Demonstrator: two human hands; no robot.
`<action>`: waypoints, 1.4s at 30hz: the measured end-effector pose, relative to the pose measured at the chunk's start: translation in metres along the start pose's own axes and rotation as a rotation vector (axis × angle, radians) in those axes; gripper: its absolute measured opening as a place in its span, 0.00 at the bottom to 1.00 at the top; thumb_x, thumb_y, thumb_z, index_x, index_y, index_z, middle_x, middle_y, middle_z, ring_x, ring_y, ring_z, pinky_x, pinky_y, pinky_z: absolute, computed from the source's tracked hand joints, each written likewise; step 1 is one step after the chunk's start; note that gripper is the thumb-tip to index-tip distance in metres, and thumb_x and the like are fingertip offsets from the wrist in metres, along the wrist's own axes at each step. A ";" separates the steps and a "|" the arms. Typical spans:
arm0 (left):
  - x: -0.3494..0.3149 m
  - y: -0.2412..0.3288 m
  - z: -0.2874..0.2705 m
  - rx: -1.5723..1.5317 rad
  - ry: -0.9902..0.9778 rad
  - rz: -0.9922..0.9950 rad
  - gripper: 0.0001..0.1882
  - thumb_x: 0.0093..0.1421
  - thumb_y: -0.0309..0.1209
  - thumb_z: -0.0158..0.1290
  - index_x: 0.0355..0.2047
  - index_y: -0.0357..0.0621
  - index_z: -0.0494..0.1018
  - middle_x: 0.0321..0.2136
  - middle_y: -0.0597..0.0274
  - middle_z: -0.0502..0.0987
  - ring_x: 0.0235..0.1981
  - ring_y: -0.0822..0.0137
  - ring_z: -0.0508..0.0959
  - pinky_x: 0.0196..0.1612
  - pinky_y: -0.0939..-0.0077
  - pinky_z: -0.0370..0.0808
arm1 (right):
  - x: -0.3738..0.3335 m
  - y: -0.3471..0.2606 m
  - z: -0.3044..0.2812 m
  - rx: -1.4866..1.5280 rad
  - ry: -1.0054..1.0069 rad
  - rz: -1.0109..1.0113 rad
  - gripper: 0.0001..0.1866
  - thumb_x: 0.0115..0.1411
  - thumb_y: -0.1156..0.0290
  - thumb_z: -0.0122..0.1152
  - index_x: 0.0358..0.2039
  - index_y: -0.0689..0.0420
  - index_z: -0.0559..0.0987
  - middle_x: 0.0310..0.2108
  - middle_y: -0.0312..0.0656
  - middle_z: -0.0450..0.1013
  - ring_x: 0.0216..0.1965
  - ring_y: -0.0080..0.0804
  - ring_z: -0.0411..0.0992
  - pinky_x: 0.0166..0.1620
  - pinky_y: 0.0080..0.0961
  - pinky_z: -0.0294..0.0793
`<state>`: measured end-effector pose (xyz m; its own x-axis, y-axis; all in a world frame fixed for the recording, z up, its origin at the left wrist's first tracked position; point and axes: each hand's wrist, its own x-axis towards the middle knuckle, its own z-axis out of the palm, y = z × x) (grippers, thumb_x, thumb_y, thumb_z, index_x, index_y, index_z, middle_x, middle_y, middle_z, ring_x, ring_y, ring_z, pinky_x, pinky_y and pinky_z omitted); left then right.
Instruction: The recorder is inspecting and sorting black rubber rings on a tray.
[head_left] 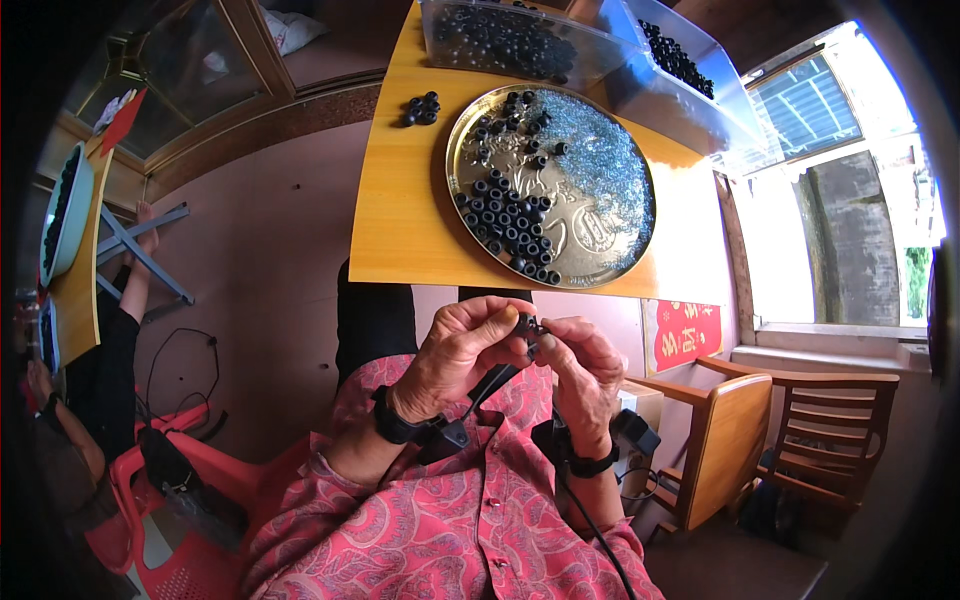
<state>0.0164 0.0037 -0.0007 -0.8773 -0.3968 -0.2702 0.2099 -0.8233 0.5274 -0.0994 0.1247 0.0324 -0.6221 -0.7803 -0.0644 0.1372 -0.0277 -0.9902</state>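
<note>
Just in front of my chest and below the table's near edge, my left hand [455,355] and my right hand [580,365] meet at the fingertips. Both pinch a small black ring-like part [527,324], mostly covered by the fingers. Beyond them, a round gold tray [572,240] rests on the table. Many small black hollow parts [512,215] crowd its near left side, with several more scattered farther back. Small clear bluish pieces [595,150], too tiny to name, spread over its right side.
On the yellow wooden table [390,200], several black parts [422,108] lie left of the tray. Two translucent bins [610,65] of black parts stand behind it. A wooden chair [735,440] is at right, a red plastic chair [200,470] at left. Another person's leg [135,275] shows far left.
</note>
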 end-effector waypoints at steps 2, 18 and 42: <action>0.001 -0.001 0.000 -0.013 0.004 -0.002 0.14 0.66 0.34 0.51 0.46 0.36 0.74 0.27 0.60 0.79 0.28 0.70 0.80 0.36 0.77 0.79 | 0.000 0.004 0.001 0.015 0.005 -0.001 0.08 0.59 0.83 0.60 0.39 0.66 0.78 0.34 0.36 0.74 0.36 0.19 0.72 0.41 0.15 0.72; 0.001 -0.002 0.002 0.029 0.055 0.052 0.13 0.65 0.32 0.52 0.46 0.37 0.75 0.28 0.62 0.79 0.30 0.72 0.80 0.38 0.76 0.81 | 0.002 0.007 0.002 0.007 0.017 -0.001 0.07 0.59 0.83 0.60 0.39 0.66 0.78 0.34 0.36 0.74 0.36 0.19 0.72 0.41 0.15 0.73; 0.002 -0.005 -0.001 -0.044 0.081 0.005 0.13 0.65 0.32 0.51 0.46 0.37 0.74 0.28 0.63 0.78 0.30 0.71 0.80 0.39 0.76 0.81 | 0.003 0.015 0.008 0.098 0.023 -0.023 0.07 0.60 0.82 0.60 0.39 0.65 0.79 0.35 0.34 0.74 0.36 0.19 0.72 0.41 0.15 0.72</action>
<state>0.0137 0.0067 -0.0048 -0.8386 -0.4309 -0.3332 0.2345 -0.8377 0.4931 -0.0935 0.1169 0.0183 -0.6430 -0.7645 -0.0457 0.1966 -0.1071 -0.9746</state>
